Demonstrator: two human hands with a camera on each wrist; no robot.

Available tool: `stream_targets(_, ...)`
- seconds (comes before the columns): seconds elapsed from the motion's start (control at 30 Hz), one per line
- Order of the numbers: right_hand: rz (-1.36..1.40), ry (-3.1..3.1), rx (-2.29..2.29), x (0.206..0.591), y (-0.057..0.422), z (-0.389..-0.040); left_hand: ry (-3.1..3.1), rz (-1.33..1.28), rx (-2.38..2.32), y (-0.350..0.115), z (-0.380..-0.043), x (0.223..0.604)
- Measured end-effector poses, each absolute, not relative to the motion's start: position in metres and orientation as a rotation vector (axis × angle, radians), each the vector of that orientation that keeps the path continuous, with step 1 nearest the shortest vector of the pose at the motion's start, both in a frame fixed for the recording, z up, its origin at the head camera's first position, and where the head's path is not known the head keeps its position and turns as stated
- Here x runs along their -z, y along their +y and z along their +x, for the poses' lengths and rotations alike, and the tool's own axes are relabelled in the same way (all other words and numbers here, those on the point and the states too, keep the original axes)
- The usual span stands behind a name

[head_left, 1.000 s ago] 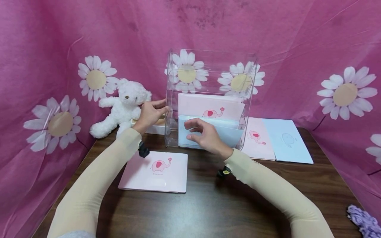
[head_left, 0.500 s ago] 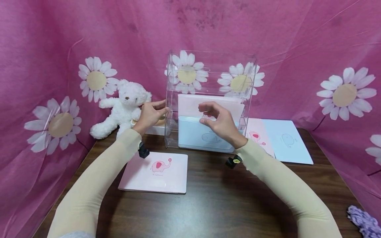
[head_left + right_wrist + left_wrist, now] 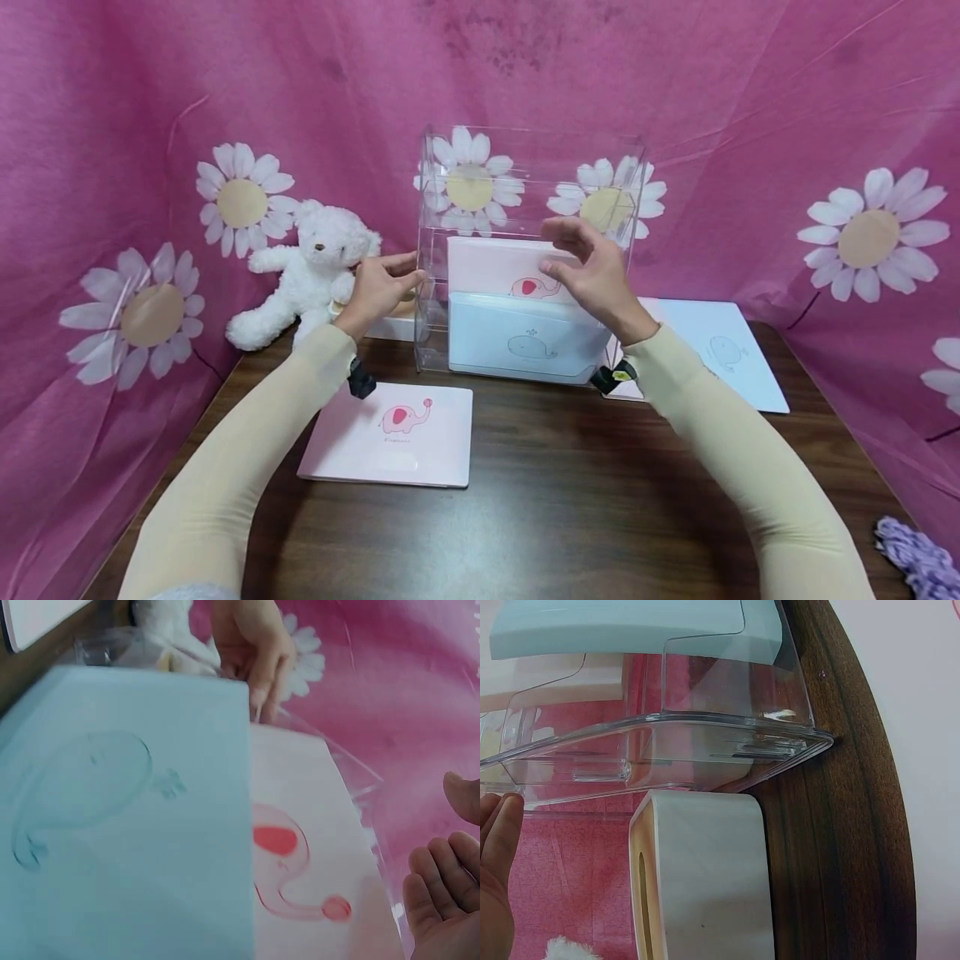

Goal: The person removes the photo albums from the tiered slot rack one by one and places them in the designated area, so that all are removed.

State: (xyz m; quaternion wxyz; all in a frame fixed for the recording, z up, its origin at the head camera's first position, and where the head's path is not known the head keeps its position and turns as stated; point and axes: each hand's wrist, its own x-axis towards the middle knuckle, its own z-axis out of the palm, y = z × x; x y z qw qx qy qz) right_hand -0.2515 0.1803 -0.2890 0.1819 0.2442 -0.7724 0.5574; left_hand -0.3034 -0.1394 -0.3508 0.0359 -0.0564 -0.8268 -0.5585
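Observation:
A clear plastic rack (image 3: 528,179) with tiers stands at the back of the table. In its lower tiers sit a pink notebook with an elephant (image 3: 487,262) and, in front, a blue notebook with a whale (image 3: 487,342). My left hand (image 3: 377,290) touches the rack's left side with fairly straight fingers. In the left wrist view, its fingertips lie right at the panel. My right hand (image 3: 596,271), fingers loosely bent and holding nothing, hovers before the rack's right side, overlapping the pink notebook. The right wrist view shows its fingers (image 3: 442,881) apart from the notebooks.
Another pink elephant notebook (image 3: 397,437) lies flat at the table's front left. A blue whale notebook (image 3: 738,367) lies right of the rack, overlapping a pink one. Left of the rack are a white teddy bear (image 3: 322,250) and a white box (image 3: 712,877). Purple yarn (image 3: 918,554) lies far right.
My right hand has moved right and up, away from the blue notebook's front, uncovering its whale drawing. My left hand stays at the rack's side.

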Motion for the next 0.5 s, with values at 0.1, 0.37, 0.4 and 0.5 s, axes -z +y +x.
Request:
stream_targets(0.1,0.646,-2.187,-1.552,0.285,0.186,-0.257,-2.546,-0.171,1.698,-0.14,-0.303,0.351)
stream_targets(0.37,0.516,-2.177,-1.532,0.285,0.201,-0.27,-2.555,-0.172,1.662,-0.14,-0.302,0.35)
stream_targets(0.4,0.505,-2.169,-1.532,0.285,0.203,-0.272,-2.554,-0.173,1.663,-0.14,-0.302,0.35)
stream_targets(0.5,0.474,-2.162,-1.526,0.287,0.208,-0.276,-2.551,-0.176,1.663,-0.14,-0.302,0.351)
